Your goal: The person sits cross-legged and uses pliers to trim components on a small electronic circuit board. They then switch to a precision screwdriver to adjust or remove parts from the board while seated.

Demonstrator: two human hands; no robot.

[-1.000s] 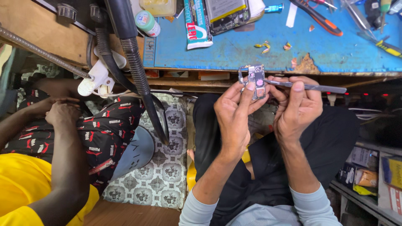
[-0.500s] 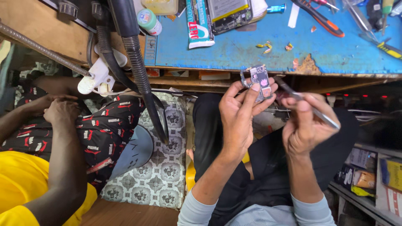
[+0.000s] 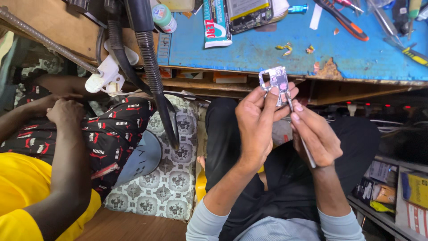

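My left hand (image 3: 257,119) holds a small silver phone frame part (image 3: 275,81) up by its lower edge, just in front of the blue workbench (image 3: 267,49). My right hand (image 3: 314,136) grips a thin metal tool (image 3: 298,131) like a pen, its tip touching the lower right of the part. Both hands are over my lap in dark trousers.
On the bench lie a glue tube (image 3: 214,22), an opened phone (image 3: 247,13), a small bottle (image 3: 162,17), cutters (image 3: 345,20) and screwdrivers (image 3: 412,53). A black hose nozzle (image 3: 154,76) hangs left of my hands. Another person in yellow (image 3: 26,192) sits at left, hands together (image 3: 64,109). Boxes on a shelf (image 3: 401,192) sit at right.
My right hand swung the metal tool from lying level beside the part, away to the right, then back in, tip now against the part. The left hand kept its hold.
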